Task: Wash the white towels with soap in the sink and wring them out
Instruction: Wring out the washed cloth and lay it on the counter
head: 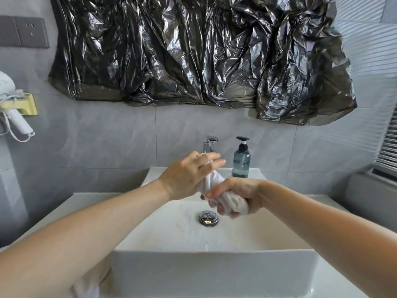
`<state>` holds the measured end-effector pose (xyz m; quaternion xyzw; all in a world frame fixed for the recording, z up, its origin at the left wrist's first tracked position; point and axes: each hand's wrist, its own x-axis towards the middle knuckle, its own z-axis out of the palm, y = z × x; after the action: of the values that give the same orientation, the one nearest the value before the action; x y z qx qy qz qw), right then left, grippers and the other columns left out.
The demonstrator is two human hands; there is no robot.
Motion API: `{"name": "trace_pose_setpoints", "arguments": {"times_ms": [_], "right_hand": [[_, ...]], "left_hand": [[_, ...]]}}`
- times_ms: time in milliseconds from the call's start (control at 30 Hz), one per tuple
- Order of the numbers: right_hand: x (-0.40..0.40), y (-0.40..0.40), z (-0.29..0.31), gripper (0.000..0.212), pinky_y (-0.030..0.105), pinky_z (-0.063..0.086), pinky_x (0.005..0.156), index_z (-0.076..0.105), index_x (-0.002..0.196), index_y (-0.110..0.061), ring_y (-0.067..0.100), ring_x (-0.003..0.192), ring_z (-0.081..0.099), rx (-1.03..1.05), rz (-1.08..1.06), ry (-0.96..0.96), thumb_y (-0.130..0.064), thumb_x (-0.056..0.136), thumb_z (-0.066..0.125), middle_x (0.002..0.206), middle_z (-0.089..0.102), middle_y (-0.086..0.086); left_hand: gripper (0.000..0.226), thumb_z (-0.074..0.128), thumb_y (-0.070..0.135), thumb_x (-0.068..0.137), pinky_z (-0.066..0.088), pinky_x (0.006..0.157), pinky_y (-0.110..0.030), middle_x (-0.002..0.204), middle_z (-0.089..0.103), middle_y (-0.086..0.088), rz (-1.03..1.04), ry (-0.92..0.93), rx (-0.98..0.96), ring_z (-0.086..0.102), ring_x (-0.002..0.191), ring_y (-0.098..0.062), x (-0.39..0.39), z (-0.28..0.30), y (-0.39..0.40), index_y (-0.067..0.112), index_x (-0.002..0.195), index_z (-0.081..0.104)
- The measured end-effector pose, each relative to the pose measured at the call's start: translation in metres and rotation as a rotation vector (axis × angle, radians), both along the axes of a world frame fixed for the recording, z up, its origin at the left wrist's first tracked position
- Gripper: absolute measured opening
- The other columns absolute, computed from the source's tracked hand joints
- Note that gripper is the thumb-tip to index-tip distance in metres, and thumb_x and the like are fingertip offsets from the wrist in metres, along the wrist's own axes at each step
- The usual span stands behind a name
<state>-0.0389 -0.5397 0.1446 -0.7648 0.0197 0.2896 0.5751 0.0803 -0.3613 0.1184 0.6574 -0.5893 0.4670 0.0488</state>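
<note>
A white towel (214, 186), twisted into a tight roll, hangs above the white rectangular sink (214, 265). My left hand (189, 175) holds its upper end, with two fingers stretched out toward the tap. My right hand (238, 197) grips the lower end, fingers curled round the bunched cloth, just above the chrome drain plug (208, 217). A blue-grey soap pump bottle (241, 161) stands on the sink's back ledge to the right of the chrome tap (209, 144). No water runs from the tap. More white cloth (86, 287) shows under my left forearm at the bottom left.
A crumpled black plastic sheet (193, 50) covers the wall above the sink. A white hair dryer (12, 117) hangs in a yellow holder at the left. A grey wall socket plate (23, 32) is top left. A window blind (388, 147) is at the right edge.
</note>
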Motion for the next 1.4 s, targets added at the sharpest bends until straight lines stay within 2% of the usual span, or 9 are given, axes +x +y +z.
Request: {"name": "trace_pose_setpoints", "arguments": {"times_ms": [100, 167, 300, 600, 900, 1000, 1167, 1267, 1400], "right_hand": [[0.004, 0.013, -0.005, 0.017, 0.019, 0.038, 0.048, 0.059, 0.086, -0.021, 0.011, 0.061, 0.052, -0.119, -0.094, -0.064, -0.025, 0.086, 0.076, 0.074, 0.058, -0.005], [0.01, 0.02, -0.01, 0.018, 0.021, 0.041, 0.052, 0.061, 0.085, -0.019, 0.012, 0.062, 0.056, -0.262, -0.185, -0.199, -0.025, 0.085, 0.078, 0.074, 0.062, -0.004], [0.024, 0.025, -0.027, 0.022, 0.025, 0.04, 0.057, 0.064, 0.085, -0.016, 0.013, 0.067, 0.056, -0.586, -0.354, -0.426, -0.024, 0.077, 0.083, 0.075, 0.061, -0.003], [0.043, 0.016, -0.065, 0.013, 0.025, 0.041, 0.049, 0.063, 0.076, -0.022, 0.014, 0.067, 0.061, -0.923, -0.358, -0.679, -0.028, 0.066, 0.069, 0.073, 0.065, -0.004], [0.037, 0.005, -0.065, 0.03, 0.031, 0.041, 0.058, 0.054, 0.099, -0.027, 0.031, 0.08, 0.062, -1.122, -0.283, -0.857, -0.028, 0.071, 0.062, 0.09, 0.066, 0.001], [0.031, 0.004, -0.054, 0.033, 0.029, 0.044, 0.056, 0.056, 0.093, -0.028, 0.026, 0.08, 0.065, -1.018, -0.334, -0.757, -0.027, 0.065, 0.075, 0.089, 0.068, -0.002], [0.009, 0.001, -0.026, 0.028, 0.026, 0.049, 0.055, 0.068, 0.102, -0.011, 0.018, 0.071, 0.073, -0.347, -0.374, -0.313, -0.015, 0.077, 0.08, 0.087, 0.074, 0.004], [-0.01, -0.001, -0.011, 0.025, 0.021, 0.038, 0.05, 0.063, 0.11, -0.013, 0.015, 0.068, 0.066, -0.048, -0.197, -0.112, -0.016, 0.086, 0.07, 0.084, 0.067, -0.001], [-0.026, 0.016, 0.002, 0.032, 0.021, 0.034, 0.052, 0.061, 0.117, -0.016, 0.012, 0.066, 0.059, 0.005, 0.092, 0.031, -0.019, 0.085, 0.063, 0.086, 0.063, -0.002]], "left_hand": [[0.052, 0.079, 0.013, 0.059, 0.043, 0.045, -0.028, 0.104, 0.067, 0.002, 0.164, 0.036, 0.12, 0.063, 0.065, -0.026, 0.001, 0.008, 0.003, 0.02, 0.108, 0.066], [0.047, 0.081, 0.015, 0.059, 0.035, 0.051, -0.029, 0.095, 0.062, 0.002, 0.331, 0.128, 0.24, 0.065, 0.065, -0.03, -0.006, 0.013, 0.001, 0.021, 0.101, 0.06], [0.036, 0.065, 0.017, 0.083, 0.036, 0.069, -0.036, 0.114, 0.062, -0.001, 0.65, 0.2, 0.405, 0.068, 0.094, -0.032, -0.021, 0.016, -0.01, 0.02, 0.116, 0.052], [0.03, 0.069, 0.009, 0.076, 0.043, 0.069, -0.033, 0.103, 0.068, -0.003, 0.753, 0.347, 0.411, 0.069, 0.097, -0.03, -0.027, -0.001, -0.028, 0.023, 0.094, 0.049], [0.018, 0.067, 0.011, 0.078, 0.045, 0.067, -0.034, 0.079, 0.052, 0.001, 0.813, 0.52, 0.393, 0.062, 0.087, -0.029, -0.038, 0.003, -0.03, 0.019, 0.082, 0.051], [0.034, 0.067, 0.01, 0.078, 0.045, 0.067, -0.037, 0.104, 0.059, -0.003, 0.756, 0.565, 0.315, 0.066, 0.097, -0.033, -0.039, 0.002, -0.02, 0.019, 0.106, 0.051], [0.089, 0.074, 0.021, 0.078, 0.059, 0.077, -0.041, 0.162, 0.024, 0.007, 0.315, 0.419, 0.098, 0.038, 0.14, -0.024, -0.03, -0.007, 0.019, 0.028, 0.154, 0.03], [0.102, 0.083, 0.024, 0.075, 0.045, 0.109, -0.041, 0.169, 0.02, 0.001, 0.214, 0.269, 0.148, 0.025, 0.153, -0.036, -0.025, -0.011, 0.037, 0.029, 0.158, 0.025], [0.074, 0.074, 0.015, 0.081, 0.043, 0.103, -0.023, 0.154, 0.042, -0.007, -0.024, 0.172, 0.015, 0.055, 0.13, -0.033, -0.028, -0.002, 0.037, 0.02, 0.148, 0.043]]}}
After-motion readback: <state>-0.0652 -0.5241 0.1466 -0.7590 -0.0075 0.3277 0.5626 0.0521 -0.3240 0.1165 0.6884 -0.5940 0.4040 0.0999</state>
